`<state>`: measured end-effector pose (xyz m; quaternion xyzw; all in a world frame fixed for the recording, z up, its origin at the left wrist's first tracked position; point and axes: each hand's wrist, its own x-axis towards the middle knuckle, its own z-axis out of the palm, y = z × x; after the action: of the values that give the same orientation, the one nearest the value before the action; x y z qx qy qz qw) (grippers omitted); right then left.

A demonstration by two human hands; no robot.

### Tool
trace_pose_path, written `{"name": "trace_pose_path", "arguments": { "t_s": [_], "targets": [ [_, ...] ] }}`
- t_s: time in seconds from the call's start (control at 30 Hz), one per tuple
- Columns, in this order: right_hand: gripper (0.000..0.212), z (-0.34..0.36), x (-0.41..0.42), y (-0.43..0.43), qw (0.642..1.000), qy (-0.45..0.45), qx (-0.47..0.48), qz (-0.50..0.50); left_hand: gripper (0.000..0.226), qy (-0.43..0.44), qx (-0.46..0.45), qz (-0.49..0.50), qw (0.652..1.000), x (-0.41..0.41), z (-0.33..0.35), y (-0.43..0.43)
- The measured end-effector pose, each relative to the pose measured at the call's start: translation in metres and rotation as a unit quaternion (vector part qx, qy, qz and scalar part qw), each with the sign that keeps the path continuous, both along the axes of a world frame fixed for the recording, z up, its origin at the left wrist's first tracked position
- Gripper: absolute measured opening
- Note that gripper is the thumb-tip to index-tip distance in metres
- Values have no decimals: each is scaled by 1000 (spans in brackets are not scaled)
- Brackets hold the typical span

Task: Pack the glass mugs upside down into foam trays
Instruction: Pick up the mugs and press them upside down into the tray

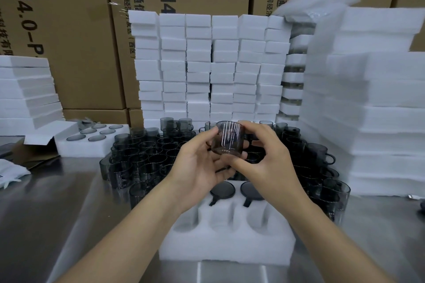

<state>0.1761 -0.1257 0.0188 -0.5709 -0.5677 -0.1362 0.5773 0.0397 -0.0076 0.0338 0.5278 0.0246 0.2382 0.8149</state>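
Smoky glass mug point(227, 138) held aloft over the foam tray point(227, 248), left hand point(202, 161) and right hand point(264, 156) each with grip curled round its sides, two inverted mugs point(222, 188) seated in the tray's far pockets, loose mugs point(147, 158) massed on steel worktop point(57, 213) behind.

Person, two arms in view. Left hand point(202, 163) sits just left of frame centre, right hand point(264, 158) just right of centre. Both are bare, and so are the wrists.

Left forearm point(128, 232) is bare along its whole visible length, out to the lower left edge of the frame. Right forearm point(333, 236) is likewise bare out to the lower right edge.

Forearms are slim and smooth, looking broader toward the bottom of the frame under the wide lens. Fingers are long and slender. Knuckle creases show faintly on the right hand. Nails are too small to judge.
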Motion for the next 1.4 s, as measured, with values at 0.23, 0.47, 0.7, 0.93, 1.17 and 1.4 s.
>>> {"name": "trace_pose_path", "arguments": {
  "t_s": [0.23,0.47,0.7,0.93,1.17,1.4],
  "targets": [
    [69,4,-4,-5,998,-61,-25,-22,34,8,102,134,986,2,-1,2],
    [73,3,-3,-5,996,-82,-30,-33,44,35,176,157,971,0,0,2],
    [74,2,-2,-4,997,-54,-22,-53,55,21,67,56,996,-1,1,1],
    [71,0,1,-3,997,-55,-22,-55,43,12,65,50,997,2,-2,2],
    [67,0,5,-2,998,-44,-19,-41,39,39,105,71,991,-3,2,7],
    [66,2,0,-7,999,4,-43,-20,53,65,187,48,979,-20,13,26]
  ]
}}
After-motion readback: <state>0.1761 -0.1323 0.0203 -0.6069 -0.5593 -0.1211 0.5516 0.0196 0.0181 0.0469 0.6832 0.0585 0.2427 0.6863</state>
